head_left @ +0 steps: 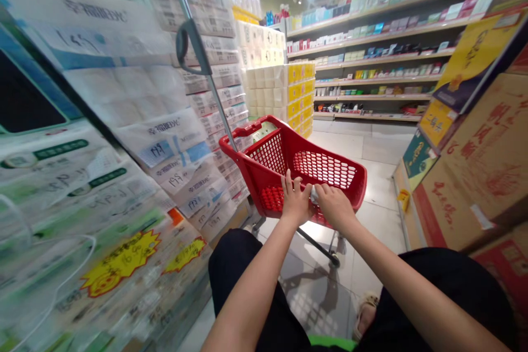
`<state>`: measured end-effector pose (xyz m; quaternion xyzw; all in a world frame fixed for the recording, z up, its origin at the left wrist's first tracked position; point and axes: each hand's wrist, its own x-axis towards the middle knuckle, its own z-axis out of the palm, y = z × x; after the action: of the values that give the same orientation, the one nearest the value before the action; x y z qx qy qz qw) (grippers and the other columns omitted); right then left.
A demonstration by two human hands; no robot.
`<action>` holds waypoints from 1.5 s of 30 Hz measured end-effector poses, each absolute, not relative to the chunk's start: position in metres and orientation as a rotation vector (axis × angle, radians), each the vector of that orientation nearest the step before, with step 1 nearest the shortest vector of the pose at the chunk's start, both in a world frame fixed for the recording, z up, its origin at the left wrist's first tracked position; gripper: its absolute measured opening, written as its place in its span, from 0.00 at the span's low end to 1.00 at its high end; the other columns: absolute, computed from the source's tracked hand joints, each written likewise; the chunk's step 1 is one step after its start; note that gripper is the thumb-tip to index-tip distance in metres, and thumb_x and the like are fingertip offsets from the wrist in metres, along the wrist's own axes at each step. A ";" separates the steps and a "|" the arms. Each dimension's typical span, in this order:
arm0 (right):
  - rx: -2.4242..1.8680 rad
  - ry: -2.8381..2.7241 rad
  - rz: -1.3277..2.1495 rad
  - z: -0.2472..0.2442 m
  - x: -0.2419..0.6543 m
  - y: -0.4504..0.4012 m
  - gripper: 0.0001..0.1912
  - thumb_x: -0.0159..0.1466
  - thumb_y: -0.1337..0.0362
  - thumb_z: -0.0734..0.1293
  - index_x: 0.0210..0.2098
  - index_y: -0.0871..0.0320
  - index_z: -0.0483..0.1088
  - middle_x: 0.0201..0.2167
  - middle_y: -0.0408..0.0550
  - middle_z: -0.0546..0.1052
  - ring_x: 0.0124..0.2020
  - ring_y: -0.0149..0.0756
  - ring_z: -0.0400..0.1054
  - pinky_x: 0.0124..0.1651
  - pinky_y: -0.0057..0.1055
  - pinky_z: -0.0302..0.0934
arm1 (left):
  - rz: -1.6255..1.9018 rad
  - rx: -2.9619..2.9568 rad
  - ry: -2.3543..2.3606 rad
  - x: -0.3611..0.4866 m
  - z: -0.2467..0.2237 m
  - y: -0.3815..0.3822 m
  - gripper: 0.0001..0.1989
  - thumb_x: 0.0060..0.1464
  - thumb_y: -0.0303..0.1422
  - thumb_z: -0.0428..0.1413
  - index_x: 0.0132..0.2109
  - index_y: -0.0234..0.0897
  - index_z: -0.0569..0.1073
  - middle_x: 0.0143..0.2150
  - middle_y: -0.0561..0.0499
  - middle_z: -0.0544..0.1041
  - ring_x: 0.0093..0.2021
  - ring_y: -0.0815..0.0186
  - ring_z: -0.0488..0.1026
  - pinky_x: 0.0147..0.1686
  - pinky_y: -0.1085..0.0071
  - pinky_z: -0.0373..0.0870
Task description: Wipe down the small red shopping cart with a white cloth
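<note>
The left hand [297, 198], near the centre of the frame, has its fingers spread over the near rim of the red shopping cart [289, 168]; the right hand [333, 203], just beside it, is bent at the fingers over a small white item [314, 194] at the same rim, though whether it pinches it I cannot tell; the cart stands in the middle of the frame on pale floor tiles [381, 225], its handle at its left end, with a grey metal pole [220, 102] rising from there to the top edge; wrapped paper packs [177, 148] are stacked on the left, with yellow price signs [124, 261] at lower left; shelves [371, 38] of small goods fill the upper right; cardboard boxes [474, 176] stand at the right edge.
</note>
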<state>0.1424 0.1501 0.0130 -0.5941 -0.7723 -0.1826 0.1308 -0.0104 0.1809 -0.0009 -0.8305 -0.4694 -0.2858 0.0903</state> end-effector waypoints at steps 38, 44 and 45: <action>-1.386 -2.274 -0.464 -0.014 0.175 0.084 0.19 0.71 0.61 0.57 0.59 0.61 0.61 0.48 0.56 0.76 0.46 0.42 0.70 0.50 0.38 0.59 | -1.152 -2.423 -1.521 -0.020 0.001 0.173 0.11 0.55 0.41 0.59 0.38 0.39 0.72 0.70 0.45 0.53 0.74 0.45 0.36 0.71 0.43 0.40; -1.196 -2.416 -0.186 -0.002 0.227 0.078 0.20 0.72 0.60 0.57 0.62 0.52 0.60 0.58 0.51 0.71 0.59 0.41 0.64 0.63 0.43 0.53 | -1.153 -2.422 -1.521 -0.022 0.002 0.172 0.10 0.56 0.41 0.59 0.38 0.39 0.73 0.68 0.47 0.56 0.73 0.45 0.36 0.70 0.41 0.41; -1.204 -2.406 -0.148 0.000 0.231 0.079 0.19 0.72 0.60 0.56 0.61 0.51 0.61 0.58 0.50 0.71 0.59 0.41 0.63 0.63 0.43 0.54 | -1.157 -2.426 -1.518 -0.021 0.003 0.171 0.10 0.56 0.41 0.59 0.38 0.39 0.74 0.68 0.47 0.56 0.73 0.44 0.35 0.70 0.40 0.41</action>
<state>0.2306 0.0789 0.0001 -0.4357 -0.8708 -0.0535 0.2216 -0.0208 0.1709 0.0030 -0.7856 -0.4915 -0.3747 0.0276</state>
